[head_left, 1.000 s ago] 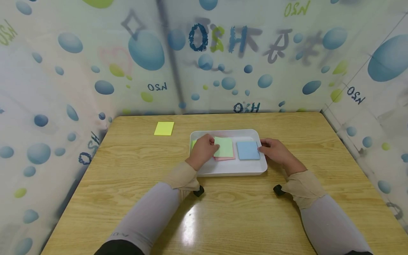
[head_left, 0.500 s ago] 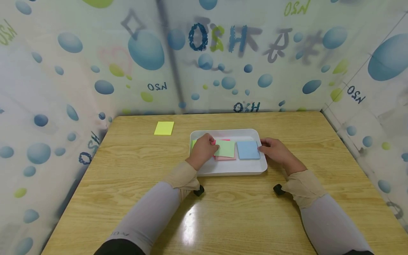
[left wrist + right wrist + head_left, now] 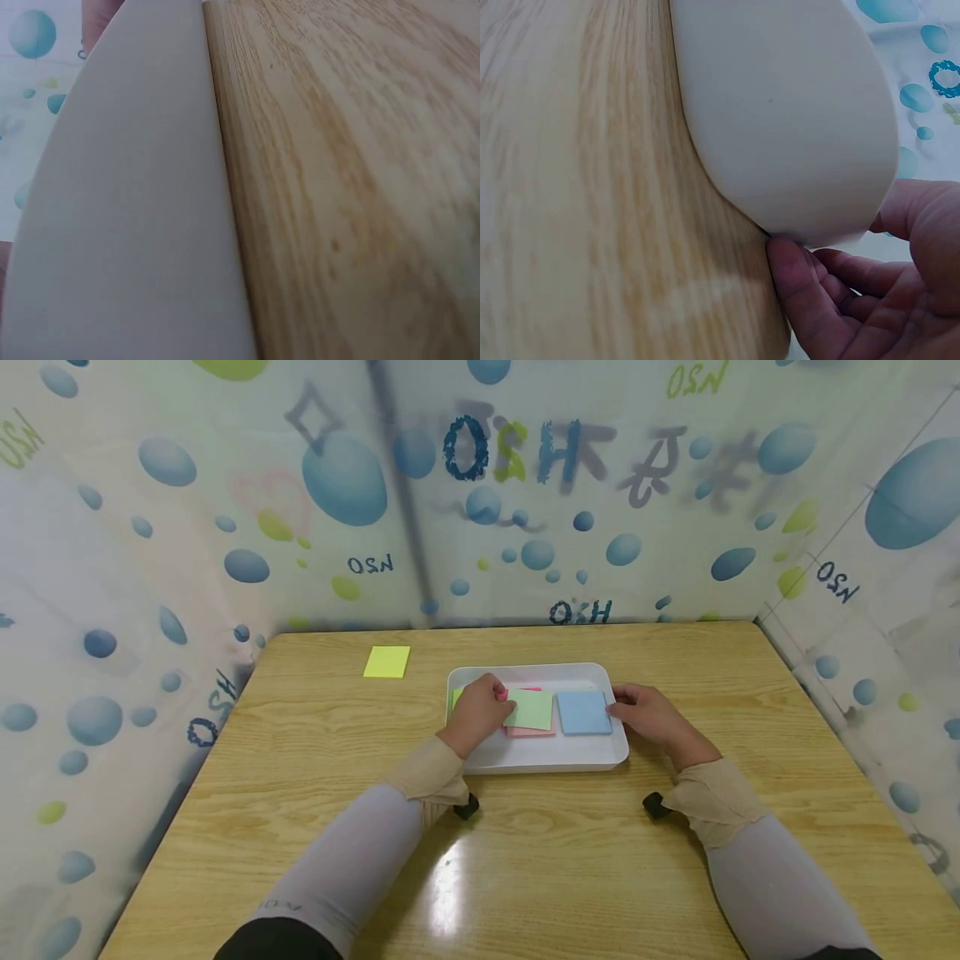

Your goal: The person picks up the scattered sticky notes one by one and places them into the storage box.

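Left hand: your left hand [image 3: 476, 714] pinched the left edge of the green note [image 3: 531, 709], fingers curled over it.
Green note: it lay on a pink note [image 3: 529, 731], just right of that hand, inside the white tray [image 3: 540, 758].
Right hand: your right hand [image 3: 648, 717] gripped the tray's right rim, thumb [image 3: 799, 289] pressed under it.
Blue note: it lay just left of your right hand [image 3: 583, 712].
Yellow note: it sat on the table [image 3: 315, 760], well beyond your left hand [image 3: 387, 662].

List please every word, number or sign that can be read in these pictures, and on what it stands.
"H2O", mirrored so it reads "O2H": big blue and green print on the bubble curtain behind the table.
Same "H2O" mirrored, smaller, repeated over the curtain.
Large grey signs beside it: too blurred to read.
Sticky notes, white tray, sleeve mark: nothing readable.
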A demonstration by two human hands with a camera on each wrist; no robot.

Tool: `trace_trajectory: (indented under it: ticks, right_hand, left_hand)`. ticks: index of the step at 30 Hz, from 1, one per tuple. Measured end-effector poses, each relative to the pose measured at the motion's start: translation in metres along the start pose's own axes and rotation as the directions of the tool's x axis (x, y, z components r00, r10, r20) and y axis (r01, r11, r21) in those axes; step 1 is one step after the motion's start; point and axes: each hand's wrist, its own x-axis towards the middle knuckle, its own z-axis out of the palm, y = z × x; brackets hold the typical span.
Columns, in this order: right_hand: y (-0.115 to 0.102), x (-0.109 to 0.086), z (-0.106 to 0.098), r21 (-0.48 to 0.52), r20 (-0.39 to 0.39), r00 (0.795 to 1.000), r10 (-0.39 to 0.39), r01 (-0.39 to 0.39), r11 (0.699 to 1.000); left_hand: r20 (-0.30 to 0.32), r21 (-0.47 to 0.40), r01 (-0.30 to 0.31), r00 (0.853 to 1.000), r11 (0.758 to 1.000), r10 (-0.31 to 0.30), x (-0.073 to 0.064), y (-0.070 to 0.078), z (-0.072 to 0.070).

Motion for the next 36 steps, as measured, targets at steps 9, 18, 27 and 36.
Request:
trace_trajectory:
  ticks: [9,18,27,36]
  right_hand:
    - [-0.001,0.000,0.000,0.007,0.002,1.000,0.013,-0.013,1.000]
    - [0.000,0.001,0.000,-0.007,0.002,1.000,0.001,-0.001,1.000]
    - [0.001,0.001,0.002,-0.003,-0.004,1.000,0.001,-0.001,1.000]
    - [0.000,0.000,0.002,-0.005,-0.004,1.000,-0.002,0.002,1.000]
  left_hand:
    - [0.016,0.067,-0.049,0.999,0.997,0.048,0.003,-0.003,-0.011]
    - [-0.037,0.081,-0.055,0.998,0.995,0.058,0.003,-0.009,-0.037]
    - [-0.139,0.073,-0.039,0.989,0.997,0.049,0.014,-0.031,-0.060]
    - [-0.175,0.117,0.029,0.985,0.993,-0.008,0.021,-0.058,-0.092]
